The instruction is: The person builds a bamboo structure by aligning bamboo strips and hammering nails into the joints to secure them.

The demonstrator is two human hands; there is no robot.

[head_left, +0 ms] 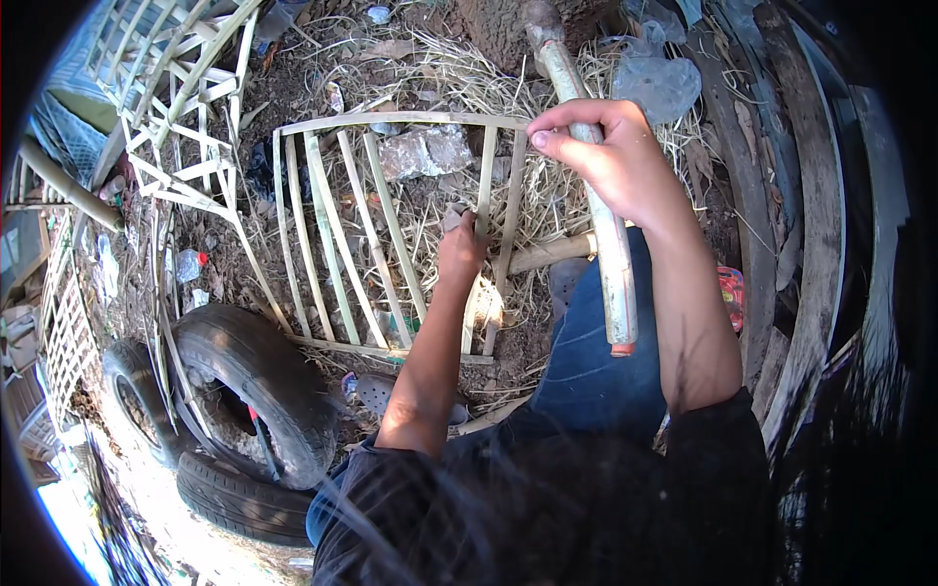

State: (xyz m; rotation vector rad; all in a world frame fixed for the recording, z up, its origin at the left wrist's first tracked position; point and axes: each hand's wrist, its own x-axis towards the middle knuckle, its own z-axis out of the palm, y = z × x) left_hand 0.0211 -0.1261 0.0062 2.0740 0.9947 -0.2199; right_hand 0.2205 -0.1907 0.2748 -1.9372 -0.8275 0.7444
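Observation:
A ladder-like frame of split bamboo slats (379,195) lies in front of me, with a curved rail on its far side. My left hand (461,252) is closed on one of its right-hand slats, and a small grey piece (453,215), perhaps cloth, shows at the fingers. My right hand (620,161) is closed around the pale handle of a hammer (614,264), whose head points away from me. The right thumb and forefinger meet close to the frame's far right corner. Whether they pinch anything small is too fine to make out.
Beneath the frame are straw and a pale brick (425,152). Old tyres (256,376) lie at the left, below a bamboo lattice (181,107). A tree trunk (489,34) stands at the far side, and long wooden planks (816,195) line the right.

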